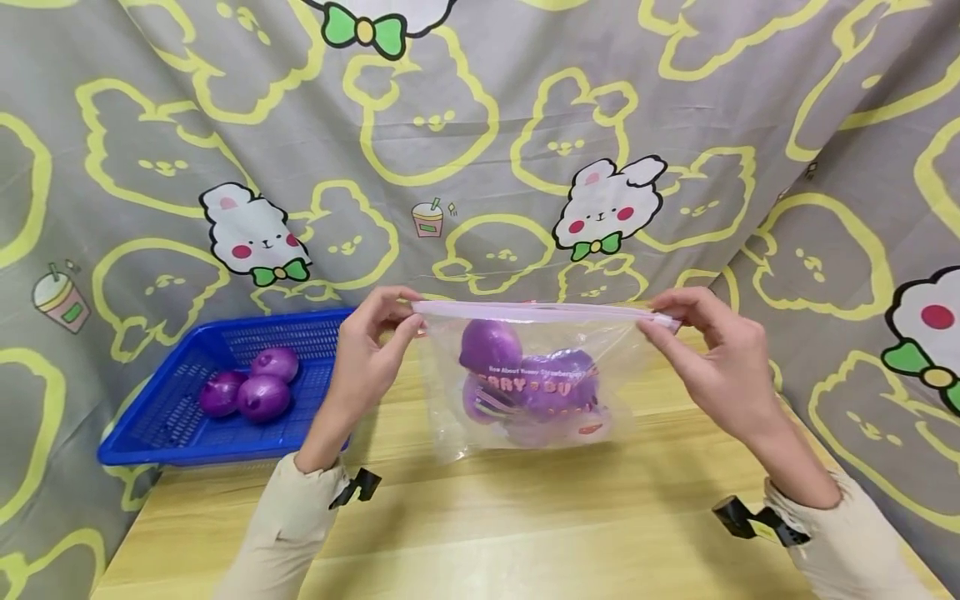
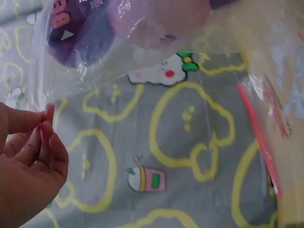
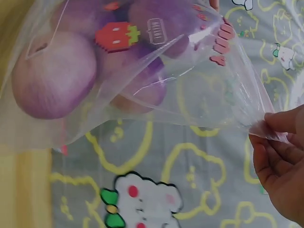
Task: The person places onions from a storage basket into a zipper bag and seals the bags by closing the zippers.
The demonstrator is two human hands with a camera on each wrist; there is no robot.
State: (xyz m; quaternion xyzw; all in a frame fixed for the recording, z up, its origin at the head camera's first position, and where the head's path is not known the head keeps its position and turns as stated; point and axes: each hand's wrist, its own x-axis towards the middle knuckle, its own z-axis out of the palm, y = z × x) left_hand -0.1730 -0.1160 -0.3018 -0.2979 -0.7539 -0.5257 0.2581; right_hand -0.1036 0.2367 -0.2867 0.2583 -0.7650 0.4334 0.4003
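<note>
A clear slider zip bag (image 1: 536,312) with a pale pink top strip hangs upright between both hands, its print facing me in the head view. Inside it lie several purple onions (image 1: 491,346), also seen through the plastic as a large onion (image 3: 54,76) in the right wrist view. My left hand (image 1: 367,350) pinches the top left corner between thumb and fingers. At the top right corner, my right hand (image 1: 716,358) pinches the strip by the slider (image 1: 665,320). Whether the zip is fully closed cannot be made out.
To the left, a blue plastic basket (image 1: 150,457) holds three purple onions (image 1: 264,398). A wooden table (image 1: 465,533) lies beneath. Behind it hangs a patterned grey curtain (image 1: 465,192). In the left wrist view, a red-edged plastic bag (image 2: 259,135) lies at the right.
</note>
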